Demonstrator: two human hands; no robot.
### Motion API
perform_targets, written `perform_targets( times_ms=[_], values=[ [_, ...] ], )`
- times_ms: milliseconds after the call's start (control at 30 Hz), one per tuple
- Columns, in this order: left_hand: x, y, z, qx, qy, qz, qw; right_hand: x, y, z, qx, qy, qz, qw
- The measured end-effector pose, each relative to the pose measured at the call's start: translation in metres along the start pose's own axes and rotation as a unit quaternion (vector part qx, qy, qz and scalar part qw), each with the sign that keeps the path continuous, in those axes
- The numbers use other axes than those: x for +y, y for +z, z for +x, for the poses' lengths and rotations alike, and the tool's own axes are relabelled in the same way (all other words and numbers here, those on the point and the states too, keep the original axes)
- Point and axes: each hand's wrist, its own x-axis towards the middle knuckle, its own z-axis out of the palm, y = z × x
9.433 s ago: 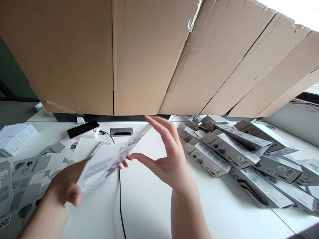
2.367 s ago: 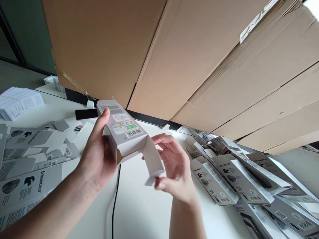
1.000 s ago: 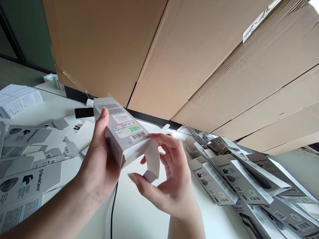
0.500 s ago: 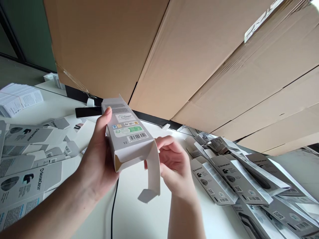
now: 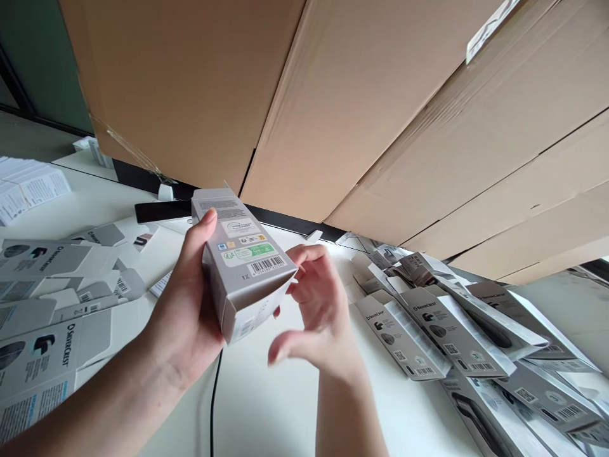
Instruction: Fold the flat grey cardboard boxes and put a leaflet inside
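A grey cardboard box (image 5: 247, 244) is held tilted above the white table, its printed side with a barcode and a green label facing up. My left hand (image 5: 190, 285) wraps round its left side, thumb on the printed face. The near end flap (image 5: 259, 312) is folded over the opening, with a narrow gap along its upper edge. My right hand (image 5: 316, 304) is beside the right near corner, thumb and fingers spread apart. Its index fingertip is close to the flap's corner; whether it touches I cannot tell. The inside of the box is hidden.
Flattened boxes (image 5: 42, 336) lie in a pile at left, opened-out boxes (image 5: 428, 324) at right. A stack of printed leaflets (image 5: 31, 187) and a dark phone-like slab (image 5: 162, 211) sit farther back. Large cartons (image 5: 285, 95) wall the back. A black cable (image 5: 214, 400) crosses the table.
The end flap, which hung open from the box, is now folded over the opening. My right hand's fingers have let go of the flap and spread apart.
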Motion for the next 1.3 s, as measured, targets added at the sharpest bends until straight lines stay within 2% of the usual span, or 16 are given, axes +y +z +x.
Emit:
perform_targets(
  times_ms=[100,200,333,433,633,767,967,1133,1300],
  values=[
    [-0.002,0.001,0.001,0.005,0.012,0.006,1.000,-0.014,0.007,-0.010,0.035,-0.060,-0.126,0.990],
    [-0.004,0.002,-0.001,0.008,0.034,0.009,0.999,-0.022,0.013,-0.015,0.040,-0.076,-0.176,0.981],
    [-0.004,0.002,-0.005,-0.002,0.024,0.021,0.999,-0.022,0.014,-0.011,0.032,-0.071,-0.178,0.981],
    [-0.004,0.002,-0.005,0.002,0.017,0.023,1.000,-0.019,0.014,-0.008,0.052,-0.049,-0.185,0.980],
    [-0.006,0.001,-0.002,0.012,0.048,0.034,0.998,-0.015,0.018,-0.007,0.048,-0.028,-0.162,0.985],
    [-0.007,0.000,0.000,0.016,0.047,0.037,0.998,-0.014,0.016,-0.006,0.037,-0.017,-0.149,0.988],
    [-0.007,0.003,-0.001,-0.026,0.031,0.025,0.999,-0.008,0.009,-0.003,0.048,-0.093,-0.143,0.984],
    [-0.011,-0.001,-0.002,0.011,0.039,0.053,0.998,-0.005,0.016,-0.005,0.077,-0.062,-0.143,0.985],
    [-0.015,-0.007,0.003,0.021,0.039,0.064,0.997,0.002,0.019,-0.004,0.095,-0.113,-0.192,0.970]
  ],
)
